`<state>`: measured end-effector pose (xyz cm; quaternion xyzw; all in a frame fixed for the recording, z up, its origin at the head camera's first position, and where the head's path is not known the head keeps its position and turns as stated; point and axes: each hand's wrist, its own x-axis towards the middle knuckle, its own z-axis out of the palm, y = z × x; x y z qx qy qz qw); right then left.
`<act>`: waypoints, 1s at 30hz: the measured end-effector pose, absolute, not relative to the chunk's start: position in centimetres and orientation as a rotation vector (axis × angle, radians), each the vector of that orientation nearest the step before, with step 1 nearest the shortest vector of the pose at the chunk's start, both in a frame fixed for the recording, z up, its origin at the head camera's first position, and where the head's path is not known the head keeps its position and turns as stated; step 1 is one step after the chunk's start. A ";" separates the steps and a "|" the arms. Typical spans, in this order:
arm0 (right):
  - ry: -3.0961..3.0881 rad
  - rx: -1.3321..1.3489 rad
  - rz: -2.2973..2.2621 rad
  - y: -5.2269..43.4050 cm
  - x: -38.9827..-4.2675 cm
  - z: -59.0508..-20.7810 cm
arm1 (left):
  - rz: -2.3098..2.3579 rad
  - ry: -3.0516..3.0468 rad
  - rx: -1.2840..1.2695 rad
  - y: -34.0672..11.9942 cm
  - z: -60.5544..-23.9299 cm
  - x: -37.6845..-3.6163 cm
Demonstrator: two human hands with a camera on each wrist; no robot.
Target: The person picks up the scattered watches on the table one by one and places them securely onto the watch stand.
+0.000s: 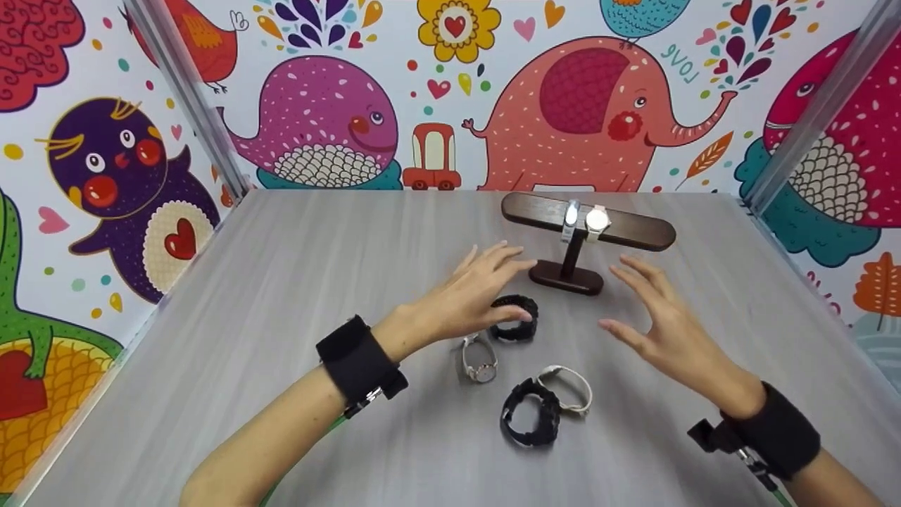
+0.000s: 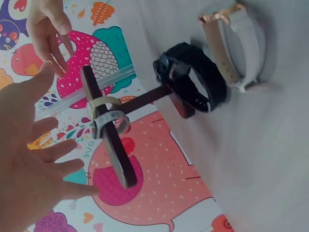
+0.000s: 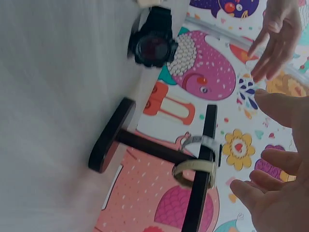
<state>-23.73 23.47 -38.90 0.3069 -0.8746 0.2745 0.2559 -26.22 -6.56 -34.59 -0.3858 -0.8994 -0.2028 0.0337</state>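
Observation:
A dark wooden T-shaped watch stand (image 1: pixel 623 229) stands toward the back of the table. Two watches hang side by side near the middle of its bar: a silver-grey one (image 1: pixel 571 215) and a cream-strapped one with a round face (image 1: pixel 597 220). My left hand (image 1: pixel 473 294), fingers spread, is raised left of the stand and overlaps a black watch (image 1: pixel 525 331) in the head view. To the right of the stand's base my right hand (image 1: pixel 669 334) hovers with fingers apart, holding nothing. Both palms face inward.
Nearer me lie a white-strapped watch with a rose-gold case (image 1: pixel 481 372), a second black watch (image 1: pixel 540 422) and a white watch (image 1: pixel 578 384) leaning against it. Cartoon-printed panels (image 1: pixel 436 84) wall the grey table (image 1: pixel 317 260) at the back and sides.

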 end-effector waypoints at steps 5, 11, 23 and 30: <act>-2.427 0.857 0.739 22.5 -21.9 -39.3 | -0.626 -2.743 -1.250 -6.9 -34.6 -24.6; -2.423 0.939 0.746 21.5 -20.2 -39.6 | -0.615 -2.723 -1.305 -7.4 -35.8 -22.7; -2.452 1.044 0.736 20.1 -17.5 -40.8 | -0.538 -2.792 -1.310 -8.3 -39.0 -19.3; -2.532 1.071 0.657 19.2 -16.3 -41.6 | -0.421 -2.818 -1.314 -8.2 -40.5 -17.8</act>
